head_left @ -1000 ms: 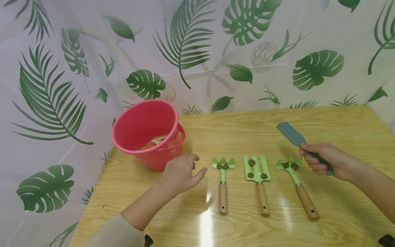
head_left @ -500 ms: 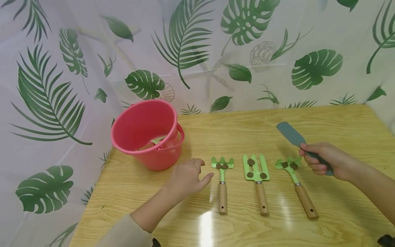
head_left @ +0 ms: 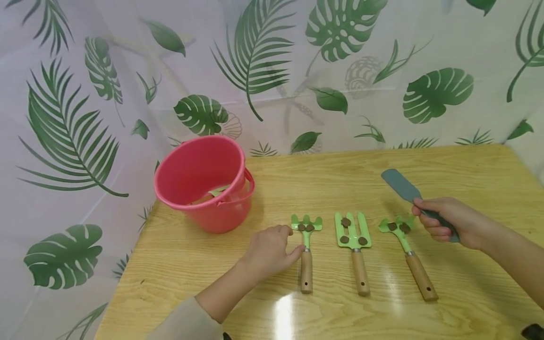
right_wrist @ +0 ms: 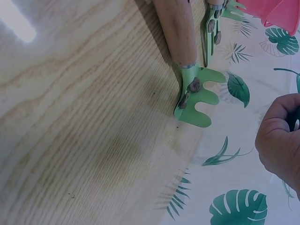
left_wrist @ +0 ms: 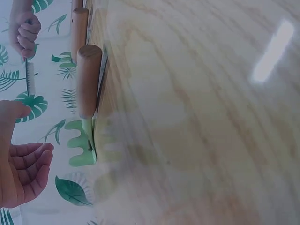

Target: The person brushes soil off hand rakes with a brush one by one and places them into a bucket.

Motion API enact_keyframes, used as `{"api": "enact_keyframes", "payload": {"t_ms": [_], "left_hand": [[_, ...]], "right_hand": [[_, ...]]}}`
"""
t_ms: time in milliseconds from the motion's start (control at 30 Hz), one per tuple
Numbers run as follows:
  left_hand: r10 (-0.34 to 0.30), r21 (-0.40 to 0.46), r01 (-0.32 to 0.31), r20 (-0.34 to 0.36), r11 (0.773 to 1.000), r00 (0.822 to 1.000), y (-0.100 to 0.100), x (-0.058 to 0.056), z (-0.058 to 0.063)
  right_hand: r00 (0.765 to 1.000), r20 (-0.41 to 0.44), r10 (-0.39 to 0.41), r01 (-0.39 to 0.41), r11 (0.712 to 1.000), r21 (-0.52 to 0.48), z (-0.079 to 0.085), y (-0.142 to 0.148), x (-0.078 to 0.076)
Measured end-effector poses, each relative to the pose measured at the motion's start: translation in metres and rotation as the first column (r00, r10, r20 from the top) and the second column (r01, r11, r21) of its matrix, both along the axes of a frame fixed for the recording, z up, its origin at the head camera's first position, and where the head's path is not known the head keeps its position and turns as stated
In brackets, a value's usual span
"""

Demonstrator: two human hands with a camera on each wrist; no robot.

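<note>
My right hand [head_left: 452, 222] grips the dark handle of a grey-blue brush [head_left: 401, 185], raised above the table; pale bristles show below its back in the left wrist view. Under it lies a green hand rake [head_left: 418, 276] with a wooden handle. My left hand [head_left: 269, 252] reaches beside another small hand rake [head_left: 307, 269], thumb and fingers apart around the neck, holding nothing; in the left wrist view the palm [left_wrist: 23, 176] stands off from its prongs. Between the two rakes lies a green garden fork [head_left: 360, 271]. Brown lumps sit on all three tool heads.
A pink bucket [head_left: 204, 172] stands at the back left, with a green-headed tool [head_left: 217, 191] and something brownish inside. The wooden table [head_left: 331, 179] ends at a leaf-printed cloth [head_left: 276, 123] behind and to the left.
My left hand has moved right, from in front of the bucket to the neck of the left rake. The right hand and brush have stayed nearly still.
</note>
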State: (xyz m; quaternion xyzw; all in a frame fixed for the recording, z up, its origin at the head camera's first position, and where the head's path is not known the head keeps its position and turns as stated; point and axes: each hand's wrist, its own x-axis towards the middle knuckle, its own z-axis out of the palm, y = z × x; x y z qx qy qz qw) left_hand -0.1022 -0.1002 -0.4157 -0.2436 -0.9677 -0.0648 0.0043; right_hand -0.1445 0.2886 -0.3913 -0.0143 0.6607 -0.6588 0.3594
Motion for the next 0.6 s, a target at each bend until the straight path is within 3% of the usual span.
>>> {"api": "enact_keyframes", "payload": {"t_ms": [133, 400, 600], "left_hand": [[0.032, -0.014, -0.031, 0.057, 0.999, 0.998, 0.003, 0.001, -0.007], [0.029, -0.008, -0.029, 0.109, 1.000, 0.994, 0.011, 0.005, -0.021], [0.057, -0.016, -0.055, 0.145, 0.998, 0.988, 0.014, 0.008, -0.029]], "right_hand": [[1.000, -0.007, 0.005, -0.005, 1.000, 0.009, 0.000, 0.002, 0.000], [1.000, -0.012, -0.006, 0.006, 0.999, 0.037, 0.002, 0.008, 0.001], [1.000, -0.013, 0.023, -0.023, 1.000, -0.021, 0.002, 0.007, 0.001]]}}
